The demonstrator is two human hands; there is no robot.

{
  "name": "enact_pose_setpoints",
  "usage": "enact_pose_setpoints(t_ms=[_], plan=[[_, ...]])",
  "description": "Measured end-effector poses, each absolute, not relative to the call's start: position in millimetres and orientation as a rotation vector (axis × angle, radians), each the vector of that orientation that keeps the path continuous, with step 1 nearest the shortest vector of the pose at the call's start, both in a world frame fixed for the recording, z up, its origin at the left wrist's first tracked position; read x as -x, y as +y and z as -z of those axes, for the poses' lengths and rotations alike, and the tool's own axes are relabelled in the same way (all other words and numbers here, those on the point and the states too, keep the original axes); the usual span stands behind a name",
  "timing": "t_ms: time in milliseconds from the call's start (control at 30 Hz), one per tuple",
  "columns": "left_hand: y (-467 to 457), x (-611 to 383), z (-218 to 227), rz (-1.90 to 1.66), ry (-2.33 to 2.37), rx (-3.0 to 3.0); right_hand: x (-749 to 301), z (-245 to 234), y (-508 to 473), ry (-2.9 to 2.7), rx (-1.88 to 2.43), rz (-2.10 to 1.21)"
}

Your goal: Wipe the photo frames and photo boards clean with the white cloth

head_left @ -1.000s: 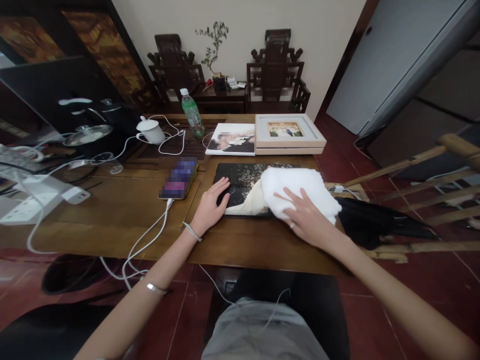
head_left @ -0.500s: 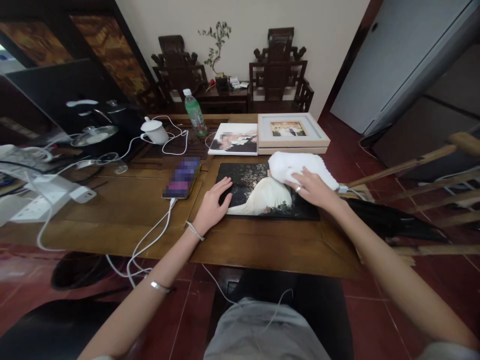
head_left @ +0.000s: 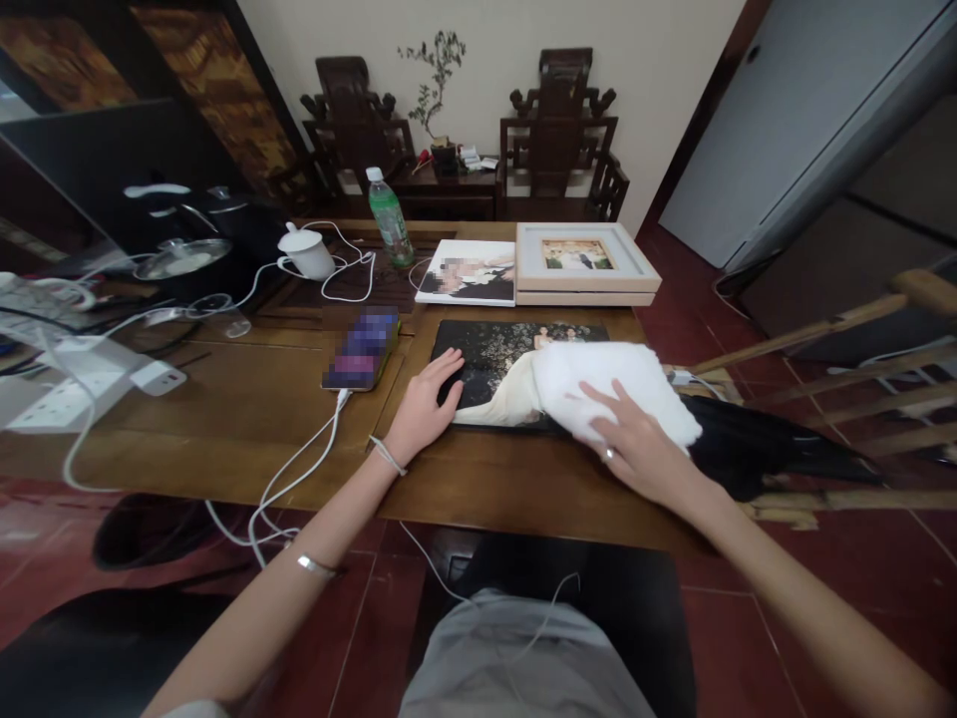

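While the left hand (head_left: 423,404), fingers straight, gripping nothing, touches a flat black picture (head_left: 478,357) on a brown wooden table (head_left: 464,484), right hand (head_left: 635,446) spread wide on a fluffy white cloth (head_left: 617,367), covering the picture's right side

This looks like a home: beyond the wooden table (head_left: 464,479) stand carved dark chairs (head_left: 564,130) and a potted plant (head_left: 444,154), on it sit a lidded white cup (head_left: 309,256) and a framed photo (head_left: 577,254), and red floor tiles (head_left: 729,638) show below it.
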State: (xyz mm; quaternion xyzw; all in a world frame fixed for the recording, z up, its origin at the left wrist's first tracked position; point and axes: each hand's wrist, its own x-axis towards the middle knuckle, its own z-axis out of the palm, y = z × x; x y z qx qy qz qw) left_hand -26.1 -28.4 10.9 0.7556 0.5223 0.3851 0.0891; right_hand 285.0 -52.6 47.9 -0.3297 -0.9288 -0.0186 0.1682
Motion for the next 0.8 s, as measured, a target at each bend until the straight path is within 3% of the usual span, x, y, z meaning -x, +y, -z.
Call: enact_pose_setpoints(t_ms=[200,600,800], plan=[[-28,26,-11,-1.142,1.562,-2.255,-289,-55,-82,-2.708,0.828,-0.032],[-29,27,-13,-1.137,1.548,-2.242,-262,-54,64,-2.585,1.186,0.032],[-29,27,-12,-1.140,1.546,-2.249,-258,-45,31,-2.601,1.136,0.034]])
